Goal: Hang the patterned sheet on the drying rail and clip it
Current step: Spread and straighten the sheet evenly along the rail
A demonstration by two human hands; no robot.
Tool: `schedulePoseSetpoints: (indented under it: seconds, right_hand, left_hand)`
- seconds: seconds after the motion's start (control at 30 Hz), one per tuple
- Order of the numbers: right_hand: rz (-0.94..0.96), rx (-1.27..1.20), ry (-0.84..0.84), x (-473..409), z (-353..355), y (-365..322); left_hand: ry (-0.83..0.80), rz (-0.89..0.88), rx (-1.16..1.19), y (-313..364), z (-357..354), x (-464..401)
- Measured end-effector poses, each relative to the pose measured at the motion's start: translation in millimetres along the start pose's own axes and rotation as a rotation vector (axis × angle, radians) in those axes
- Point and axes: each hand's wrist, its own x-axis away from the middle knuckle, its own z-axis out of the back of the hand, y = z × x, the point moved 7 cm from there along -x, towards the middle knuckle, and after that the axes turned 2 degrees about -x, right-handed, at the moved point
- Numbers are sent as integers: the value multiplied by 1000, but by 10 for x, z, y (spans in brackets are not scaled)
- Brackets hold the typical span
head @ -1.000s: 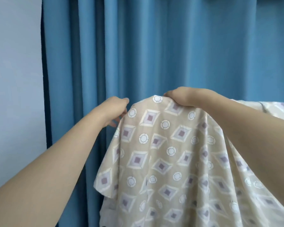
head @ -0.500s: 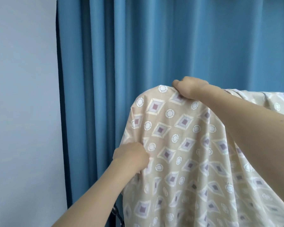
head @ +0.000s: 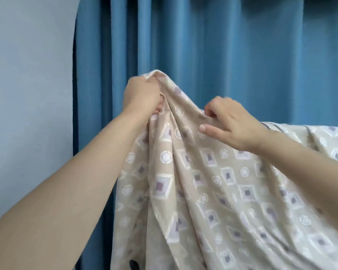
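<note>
The patterned sheet (head: pixel 213 182) is beige with diamonds and white circles, and it hangs in folds across the middle and right of the view. My left hand (head: pixel 142 96) grips a bunched corner of it and lifts that corner to a peak at the upper left. My right hand (head: pixel 230 121) pinches a fold of the sheet just to the right and a little lower. Further right the sheet drapes over a level line at about hand height. The drying rail itself is hidden under the fabric, and no clip is in view.
A blue pleated curtain (head: pixel 213 45) fills the background behind the sheet. A pale blue wall (head: pixel 27 114) stands at the left. A small dark object (head: pixel 133 264) shows at the bottom edge beside the sheet.
My left hand has risen from the sheet's left side to its top corner and lifted it. My right hand has let go of the top edge and pinches a fold lower down.
</note>
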Motion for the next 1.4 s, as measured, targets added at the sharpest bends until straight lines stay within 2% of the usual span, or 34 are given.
schedulePoseSetpoints:
  seconds: [0.13, 0.17, 0.2, 0.27, 0.3, 0.33, 0.4, 0.47, 0.5, 0.57, 0.63, 0.67, 0.7, 0.77, 0.83, 0.9, 0.93, 1.0, 1.13, 1.2, 1.33, 1.4]
  right_hand:
    - [-375, 391, -303, -24, -38, 240]
    - [-498, 377, -362, -37, -25, 341]
    - [-650, 212, -382, -40, -17, 455]
    - [-967, -395, -329, -74, -34, 617]
    - [-1052, -625, -248, -141, -8, 679]
    - [-1085, -748, -147, -242, 48, 769]
    - [-1071, -791, 91, -467, 213, 972]
    - [-966, -629, 276, -679, 355, 1132]
    - [-908, -511, 305, -764, 375, 1183]
    - [-854, -194, 213, -855, 303, 1203]
    - [-793, 180, -29, -858, 108, 1118]
    - [-746, 249, -143, -824, -47, 1083]
    - [-717, 240, -241, -762, -222, 1060]
    - [-825, 55, -431, -511, -558, 1069]
    - [-925, -220, -641, -300, -831, 964]
    - [-868, -297, -666, -301, -881, 863]
    - [-831, -278, -630, -323, -856, 838]
    - [-785, -179, -548, -318, -818, 869]
    - [-771, -2, -461, -194, -733, 914]
    - [-750, 35, -429, -181, -673, 872]
    - [-724, 59, -397, -162, -619, 738]
    - [-704, 63, -376, -168, -607, 693]
  left_hand:
    - [140, -172, -75, 388, 29, -139]
    - [161, -187, -104, 462, 21, -171]
    - [182, -195, -124, 515, 0, -238]
    - [206, -153, -106, 550, -37, -429]
    - [217, -108, -88, 545, -38, -523]
    - [232, -66, -65, 530, -38, -623]
    - [284, -27, -64, 538, -26, -777]
    - [368, -81, -122, 626, -15, -903]
    - [417, -120, -165, 685, -2, -908]
    - [480, -196, -220, 776, -26, -958]
    - [495, -208, -247, 705, -80, -1087]
    - [481, -192, -265, 624, -116, -1153]
    - [438, -152, -305, 472, -166, -1224]
    - [288, -63, -474, 117, -282, -1270]
    - [-47, 32, -755, -347, -484, -1192]
    - [-376, 198, -902, -797, -586, -966]
    - [-450, 250, -870, -920, -586, -865]
    - [-465, 231, -726, -937, -548, -705]
    - [-466, 82, -512, -737, -348, -54]
    - [-489, 11, -614, -781, -215, 354]
    - [-486, -122, -1096, -1173, -154, 771]
    - [-503, -117, -1198, -1282, -146, 844]
